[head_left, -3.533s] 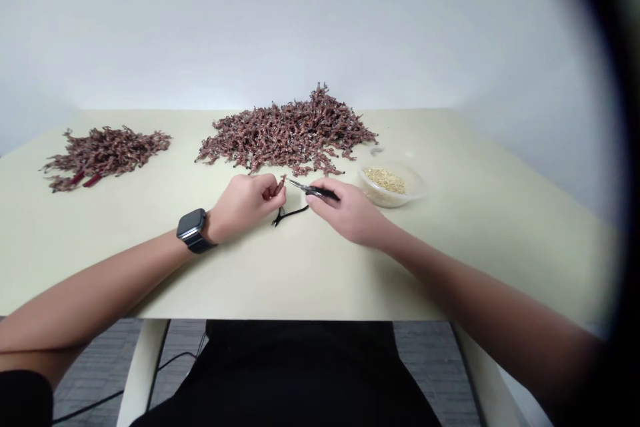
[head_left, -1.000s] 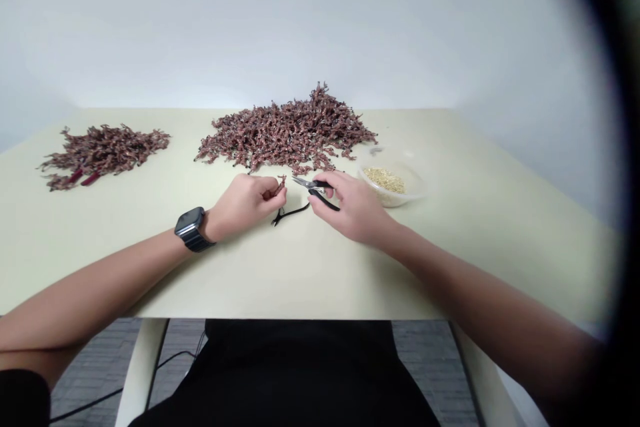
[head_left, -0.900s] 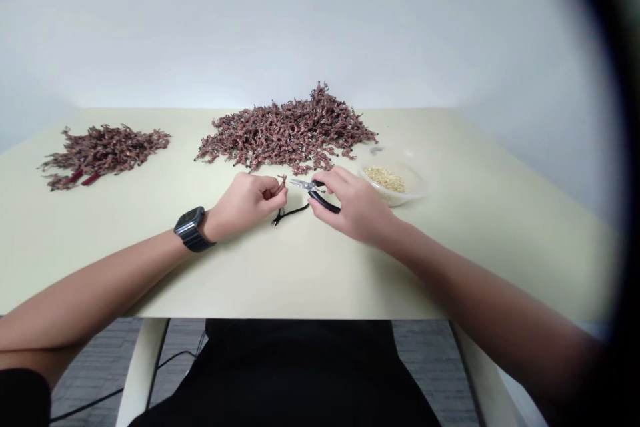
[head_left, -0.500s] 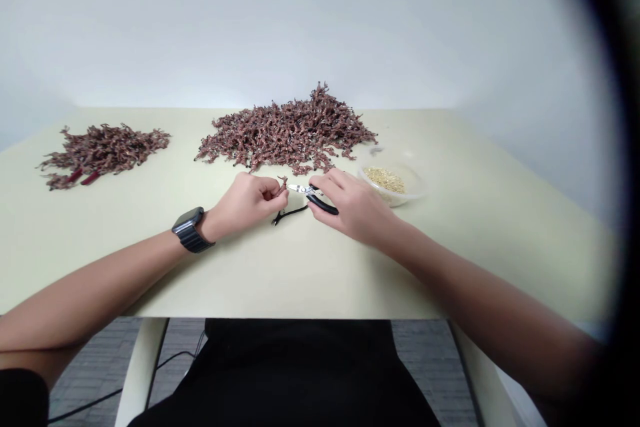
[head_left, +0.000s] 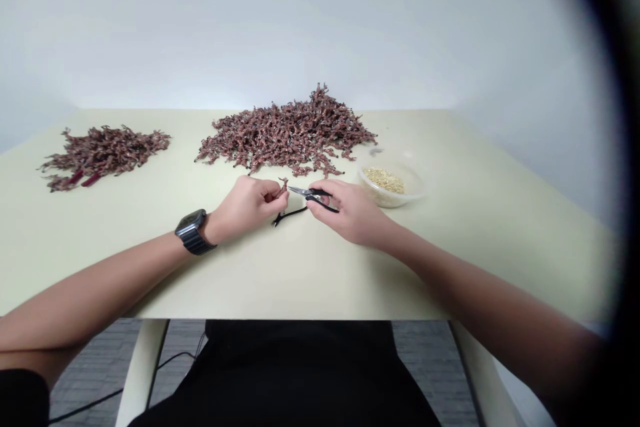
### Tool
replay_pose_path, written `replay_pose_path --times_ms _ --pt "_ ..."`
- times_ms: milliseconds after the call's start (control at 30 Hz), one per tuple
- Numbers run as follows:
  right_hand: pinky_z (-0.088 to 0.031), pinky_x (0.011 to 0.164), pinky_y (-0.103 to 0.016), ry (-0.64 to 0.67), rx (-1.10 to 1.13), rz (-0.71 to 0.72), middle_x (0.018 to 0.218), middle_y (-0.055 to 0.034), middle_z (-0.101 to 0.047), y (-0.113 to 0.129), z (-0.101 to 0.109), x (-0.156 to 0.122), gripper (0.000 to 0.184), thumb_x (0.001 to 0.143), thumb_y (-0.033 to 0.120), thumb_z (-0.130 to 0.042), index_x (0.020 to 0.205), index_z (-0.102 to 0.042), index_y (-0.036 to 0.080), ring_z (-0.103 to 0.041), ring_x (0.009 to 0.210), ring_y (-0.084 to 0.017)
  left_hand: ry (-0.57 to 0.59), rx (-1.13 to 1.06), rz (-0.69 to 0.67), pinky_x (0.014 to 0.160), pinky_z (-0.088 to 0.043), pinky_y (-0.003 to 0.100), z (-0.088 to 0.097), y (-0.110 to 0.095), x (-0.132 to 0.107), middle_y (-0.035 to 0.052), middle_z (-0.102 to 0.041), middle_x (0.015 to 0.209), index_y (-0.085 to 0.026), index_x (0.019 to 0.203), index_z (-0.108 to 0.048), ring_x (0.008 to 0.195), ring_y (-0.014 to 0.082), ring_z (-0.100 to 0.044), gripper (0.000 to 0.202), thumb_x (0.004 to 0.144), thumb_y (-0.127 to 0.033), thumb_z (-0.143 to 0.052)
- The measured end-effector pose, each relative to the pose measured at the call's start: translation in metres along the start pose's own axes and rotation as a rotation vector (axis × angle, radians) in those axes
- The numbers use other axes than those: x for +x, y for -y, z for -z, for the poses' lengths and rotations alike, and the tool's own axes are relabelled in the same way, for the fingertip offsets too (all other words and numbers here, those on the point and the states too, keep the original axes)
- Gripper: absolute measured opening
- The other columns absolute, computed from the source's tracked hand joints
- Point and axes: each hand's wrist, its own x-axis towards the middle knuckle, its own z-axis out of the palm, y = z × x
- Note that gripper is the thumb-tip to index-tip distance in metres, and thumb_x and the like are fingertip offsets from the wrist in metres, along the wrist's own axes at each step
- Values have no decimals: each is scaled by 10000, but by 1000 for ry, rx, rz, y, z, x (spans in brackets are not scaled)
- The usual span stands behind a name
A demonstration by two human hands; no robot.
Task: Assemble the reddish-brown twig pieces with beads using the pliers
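- Your left hand [head_left: 247, 203] pinches one small brown piece [head_left: 284, 183] at its fingertips, just above the table [head_left: 150, 260] and in front of the big pile [head_left: 287, 133].
- Your right hand [head_left: 350, 210] is clenched around one pair of pliers [head_left: 313, 194], whose tips point at that piece from just beside it.
- One thin black strip [head_left: 290, 213] lies between your hands.
- There are two piles: the big one in the middle and a smaller pile [head_left: 103, 150] far left.
- One bowl [head_left: 400, 197] of pale bits stands near your right hand.
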Motion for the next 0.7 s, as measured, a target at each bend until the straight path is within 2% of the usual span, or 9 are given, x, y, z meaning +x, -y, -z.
replay_pose_path --times_ms 100,200,333,500,600,700 --pt "-405 665 -307 93 198 -121 848 -20 -634 3 0 1 271 1000 440 -511 1017 -660 214 -545 737 -173 -15 34 -21 501 -248 262 -1 0 -1 -55 -390 523 -159 598 -456 499 68 -305 382 945 -249 -586" --pt "-413 658 -309 127 288 -169 867 -20 -646 4 1 3 295 1002 459 -499 987 -666 216 -552 754 -176 -28 51 -40 506 -252 268 -2 1 -2 -52 -389 525 -163 600 -447 500 74 -309 380 949 -242 -577" --pt "-430 670 -316 117 292 -177 908 -29 -679 6 0 3 301 1000 461 -496 968 -671 218 -584 798 -192 -31 53 -43 505 -257 270 -2 2 -2 -47 -408 523 -166 608 -473 493 78 -324 367 954 -247 -568" --pt "-445 679 -318 31 233 -176 908 -27 -684 4 -6 2 263 978 459 -540 1024 -653 226 -594 773 -189 -4 137 -1 522 -283 272 -1 2 1 -30 -467 537 -171 647 -499 490 88 -373 368 987 -307 -529" --pt "-449 672 -327 -12 181 -179 912 -36 -684 -1 -8 2 268 968 469 -553 1063 -649 237 -595 756 -199 29 285 15 532 -289 288 9 23 10 -7 -517 552 -172 686 -541 475 104 -388 361 1002 -340 -491" --pt "-448 669 -332 -34 139 -175 902 -41 -679 -4 -7 3 275 967 471 -548 1070 -650 238 -594 753 -205 2 435 123 602 -370 300 34 71 24 60 -660 710 -162 794 -647 570 151 -519 352 1014 -346 -444"
